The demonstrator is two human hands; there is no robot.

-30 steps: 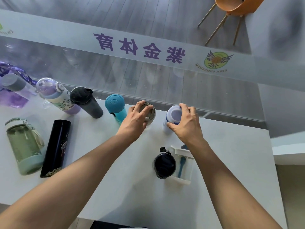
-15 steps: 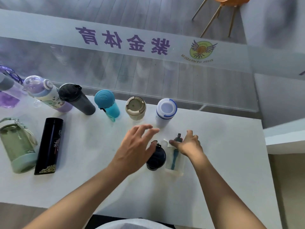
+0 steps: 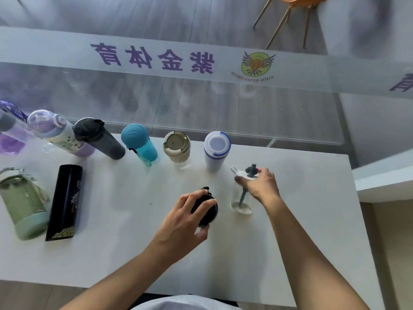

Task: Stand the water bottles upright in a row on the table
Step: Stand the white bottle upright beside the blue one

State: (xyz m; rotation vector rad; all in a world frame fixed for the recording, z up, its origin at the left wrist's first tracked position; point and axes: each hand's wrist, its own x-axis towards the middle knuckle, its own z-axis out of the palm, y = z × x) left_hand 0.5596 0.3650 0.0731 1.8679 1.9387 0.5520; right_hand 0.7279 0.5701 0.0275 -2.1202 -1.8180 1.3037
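Several bottles stand in a row along the far edge of the white table [image 3: 301,231]: a lilac cartoon bottle [image 3: 58,133], a dark grey bottle [image 3: 98,137], a teal bottle [image 3: 139,143], a beige-lidded cup [image 3: 176,148] and a white bottle with a blue band [image 3: 216,149]. My right hand [image 3: 260,184] grips the white lid of a clear straw bottle [image 3: 240,198], which stands upright just right of the white bottle. My left hand [image 3: 186,217] wraps the lid of a black bottle [image 3: 206,209] standing mid-table.
A green glass bottle [image 3: 23,204] and a black flask [image 3: 66,202] lie flat at the left. A purple bottle with a strap [image 3: 10,128] is at the far left. A glass barrier with purple lettering runs behind the table. An orange chair [image 3: 297,1] stands beyond.
Both hands came back from the beige cup and white bottle in the row. My right hand took the clear straw bottle and shifted it right and farther; my left hand closed on the black bottle's lid.
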